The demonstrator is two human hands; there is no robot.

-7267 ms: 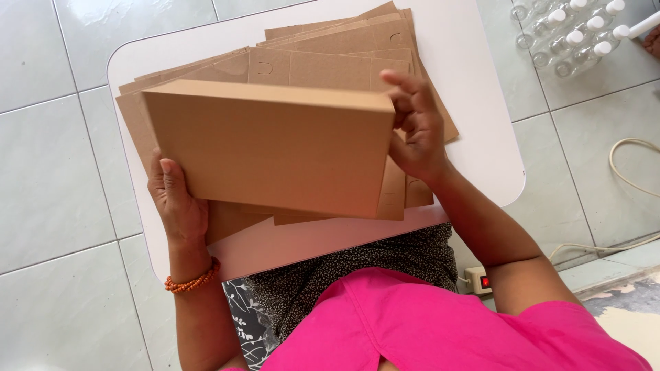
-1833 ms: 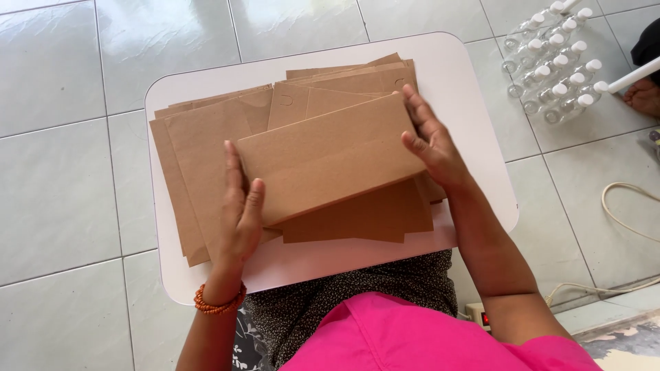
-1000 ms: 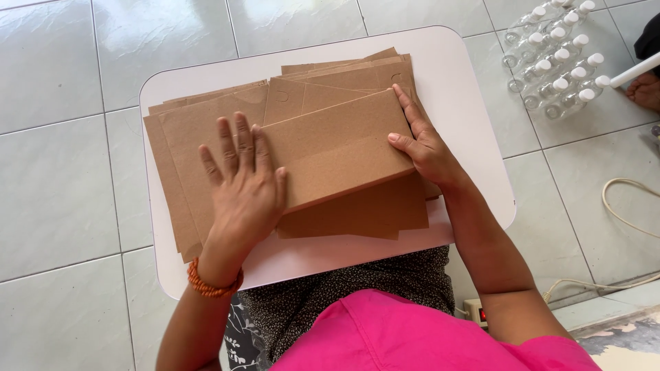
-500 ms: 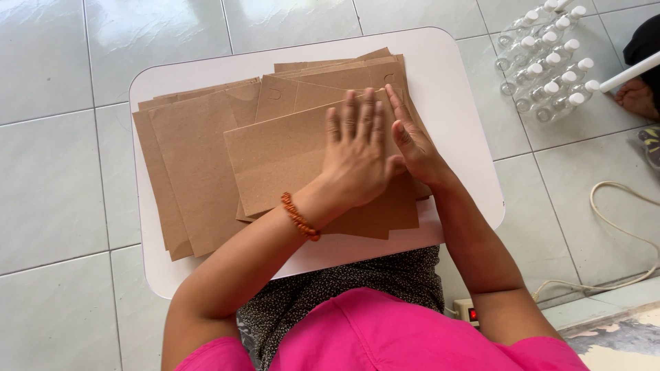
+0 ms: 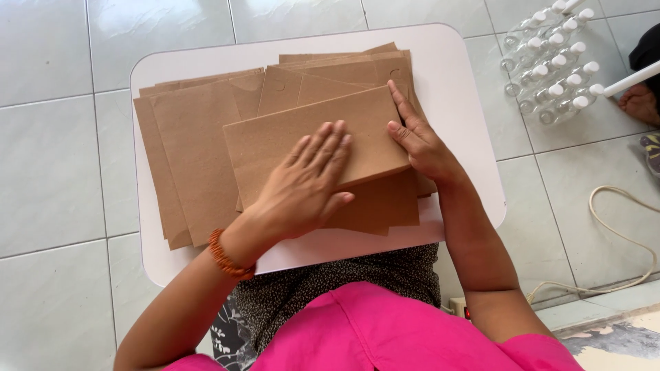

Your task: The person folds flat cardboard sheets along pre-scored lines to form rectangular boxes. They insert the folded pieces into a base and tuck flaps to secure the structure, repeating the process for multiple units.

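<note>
Flat brown cardboard stack (image 5: pixel 185 158), matte, at 9 o'clock on the white rounded worktop (image 5: pixel 467 124). Left hand (image 5: pixel 306 182), fingers spread, flat on the folded cardboard piece (image 5: pixel 275 141) at centre; press evenly along the crease. Right hand (image 5: pixel 419 141), fingers extended, steadies its 3 o'clock edge.

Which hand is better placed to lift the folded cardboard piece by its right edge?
Probably the right hand: its fingers already touch the right edge of the folded cardboard piece, while the left hand lies flat on top.
</note>
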